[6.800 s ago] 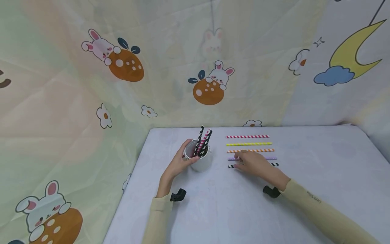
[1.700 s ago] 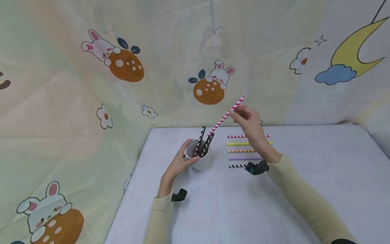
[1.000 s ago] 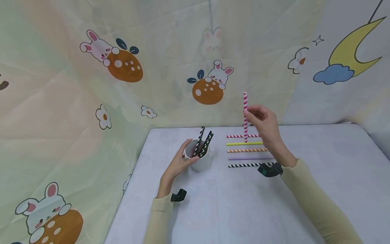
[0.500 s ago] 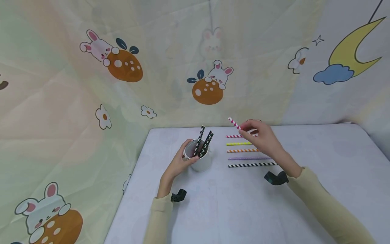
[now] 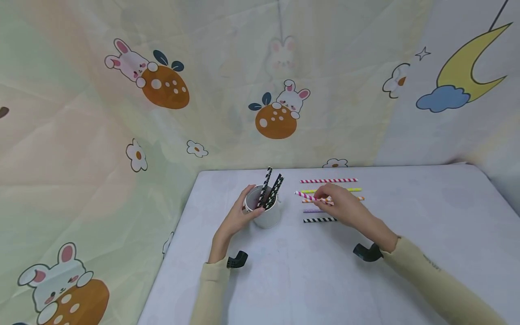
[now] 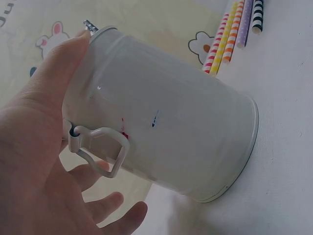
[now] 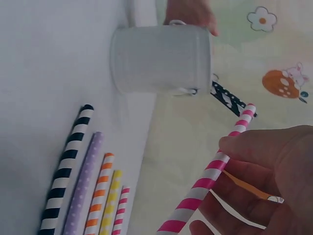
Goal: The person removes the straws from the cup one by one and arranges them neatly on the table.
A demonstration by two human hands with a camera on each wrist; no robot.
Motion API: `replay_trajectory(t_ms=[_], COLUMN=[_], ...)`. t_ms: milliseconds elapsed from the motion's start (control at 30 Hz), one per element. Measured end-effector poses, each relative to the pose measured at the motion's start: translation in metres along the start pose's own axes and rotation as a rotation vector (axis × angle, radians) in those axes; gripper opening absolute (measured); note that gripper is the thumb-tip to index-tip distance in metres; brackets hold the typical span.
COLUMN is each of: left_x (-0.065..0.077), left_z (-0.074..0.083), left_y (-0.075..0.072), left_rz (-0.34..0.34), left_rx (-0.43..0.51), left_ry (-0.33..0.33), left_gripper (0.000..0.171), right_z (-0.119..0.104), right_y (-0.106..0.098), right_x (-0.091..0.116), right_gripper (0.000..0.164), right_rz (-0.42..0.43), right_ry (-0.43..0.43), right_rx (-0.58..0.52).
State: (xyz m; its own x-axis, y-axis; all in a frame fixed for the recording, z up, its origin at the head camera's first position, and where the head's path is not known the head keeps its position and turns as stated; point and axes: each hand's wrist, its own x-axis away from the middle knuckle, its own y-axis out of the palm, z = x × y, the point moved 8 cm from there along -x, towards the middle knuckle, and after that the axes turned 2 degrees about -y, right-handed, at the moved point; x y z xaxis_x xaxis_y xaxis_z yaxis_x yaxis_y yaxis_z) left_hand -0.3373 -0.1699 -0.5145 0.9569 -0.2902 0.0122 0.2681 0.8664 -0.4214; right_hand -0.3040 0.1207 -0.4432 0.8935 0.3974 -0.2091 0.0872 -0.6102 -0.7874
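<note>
My left hand holds a small white metal bucket at its rim, with the thumb on the near side. Black patterned paper straws lean inside it. Between thumb and fingers, my right hand pinches a pink-and-white striped straw, held low over a row of straws. That row has a red striped straw at the back, then a yellow straw, an orange striped straw, a purple dotted straw and a black-and-white striped straw nearest me. The right hand partly hides the row.
Everything stands on a white-covered table. A cloth backdrop printed with rabbits and flowers rises behind the table and along its left side. The bucket's wire handle hangs down its side.
The pink striped straw was in the bucket earlier. My right hand has lifted it out, moved right, and lowered it over the row, tipping it from upright to nearly flat. The left hand stays put.
</note>
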Motion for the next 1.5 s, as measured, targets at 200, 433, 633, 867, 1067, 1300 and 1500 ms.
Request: replay_trajectory(t_ms=[200, 433, 633, 867, 1067, 1300, 1500], left_x=[0.000, -0.002, -0.003, -0.002, -0.001, -0.001, 0.000], left_z=[0.000, -0.001, 0.000, -0.001, -0.002, -0.001, -0.001], left_y=[0.000, 0.001, 0.002, 0.000, 0.000, 0.000, -0.001], left_rz=[-0.008, 0.002, 0.002, 0.006, 0.007, 0.010, 0.013], left_rx=[0.009, -0.007, -0.012, -0.010, -0.008, -0.017, -0.019], left_ry=[-0.001, -0.004, -0.003, -0.018, -0.020, -0.022, -0.022], left_gripper=[0.082, 0.083, 0.084, 0.083, 0.084, 0.083, 0.083], right_z=[-0.004, -0.004, -0.001, 0.005, 0.012, 0.018, 0.022], right_y=[0.017, 0.035, 0.045, 0.050, 0.054, 0.058, 0.060], right_x=[0.008, 0.022, 0.037, 0.044, 0.049, 0.051, 0.052], right_gripper=[0.013, 0.014, 0.018, 0.016, 0.016, 0.016, 0.016], right_rz=[-0.020, 0.016, 0.002, 0.009, -0.001, 0.009, 0.011], right_ry=[-0.041, -0.118, -0.116, -0.106, -0.070, -0.055, -0.041], right_rx=[0.199, 0.385, 0.462, 0.456, 0.463, 0.465, 0.473])
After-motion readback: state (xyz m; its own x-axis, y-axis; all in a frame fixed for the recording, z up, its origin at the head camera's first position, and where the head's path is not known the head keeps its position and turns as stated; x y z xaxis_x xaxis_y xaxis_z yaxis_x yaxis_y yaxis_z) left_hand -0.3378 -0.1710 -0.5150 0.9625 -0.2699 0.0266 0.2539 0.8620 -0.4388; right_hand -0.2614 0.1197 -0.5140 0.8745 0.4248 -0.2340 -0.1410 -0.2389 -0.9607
